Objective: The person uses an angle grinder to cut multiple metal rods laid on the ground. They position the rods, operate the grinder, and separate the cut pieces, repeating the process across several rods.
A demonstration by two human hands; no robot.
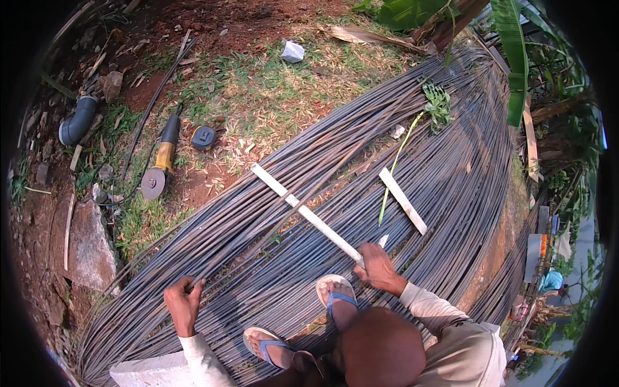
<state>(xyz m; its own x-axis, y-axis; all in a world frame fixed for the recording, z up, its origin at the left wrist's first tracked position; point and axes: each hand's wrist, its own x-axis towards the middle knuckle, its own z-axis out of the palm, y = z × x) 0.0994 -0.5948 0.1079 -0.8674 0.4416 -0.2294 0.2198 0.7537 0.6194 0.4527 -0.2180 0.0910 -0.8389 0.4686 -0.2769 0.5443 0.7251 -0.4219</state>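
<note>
Rebar pile [387, 168], grass [271, 97], red dirt [193, 26] outdoors

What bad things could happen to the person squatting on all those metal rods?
Open sandals stand on the round steel rods; a foot might slip or toes get scraped.
The left hand grips one rod among its neighbours, while the right hand holds a white strip; shifting rods could pinch fingers.
The angle grinder lies in the grass, disc bare; someone might step on it.
</note>
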